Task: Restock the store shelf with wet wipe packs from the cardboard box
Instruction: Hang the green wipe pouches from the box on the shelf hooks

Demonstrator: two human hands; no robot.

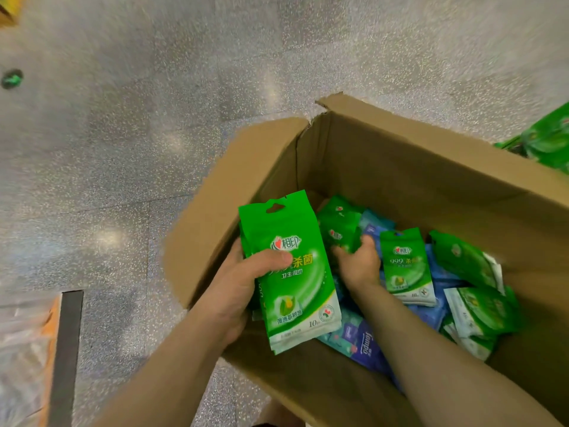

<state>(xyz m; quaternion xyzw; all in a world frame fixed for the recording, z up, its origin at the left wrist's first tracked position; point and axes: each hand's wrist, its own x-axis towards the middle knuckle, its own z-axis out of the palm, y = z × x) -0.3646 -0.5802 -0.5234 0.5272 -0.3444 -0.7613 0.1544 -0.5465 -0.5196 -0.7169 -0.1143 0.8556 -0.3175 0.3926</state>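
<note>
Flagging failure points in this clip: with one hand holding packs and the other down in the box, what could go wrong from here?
1. The left hand grips several green packs mainly under the thumb; adding more could let them slip.
2. The right hand digs among mixed stock, so it might grab blue packs by mistake.
3. The cardboard box looks tilted and might tip.

The cardboard box sits open on the floor, flaps folded out, brown and plain inside. Its bottom is a loose jumble of green wet wipe packs mixed with blue packs, lying tilted every which way. A small stack of green packs, white at the bottom edge with a hang hole on top, is held upright over the box's left side.
</note>
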